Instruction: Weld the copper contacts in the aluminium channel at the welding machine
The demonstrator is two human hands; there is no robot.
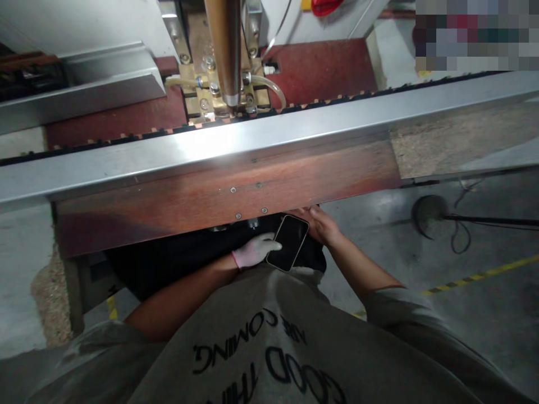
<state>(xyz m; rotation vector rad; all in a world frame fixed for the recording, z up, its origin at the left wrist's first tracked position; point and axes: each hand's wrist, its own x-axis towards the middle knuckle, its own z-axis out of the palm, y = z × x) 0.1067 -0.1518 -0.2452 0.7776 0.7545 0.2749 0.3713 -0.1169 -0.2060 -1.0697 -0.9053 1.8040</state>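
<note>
My left hand (255, 251), in a whitish glove with a pink cuff, is closed on a smartphone (289, 242). Its thumb lies over the phone's dark screen, and the other fingers are hidden behind it. The phone is tilted above my lap, just below the bench edge. My bare right hand (320, 225) is beside the phone's upper right edge, its visible fingers stretched out toward the bench's underside. Whether it touches the phone is unclear. A pale, cloth-like piece (309, 272) shows just below the phone.
A reddish-brown board (219, 196) with several screws crosses in front of me, below a long metal rail (269, 137). Behind stands a machine with a brass-coloured base (210, 92) and a vertical rod (225, 50). A round dark base (429, 213) with a pole is on the right floor.
</note>
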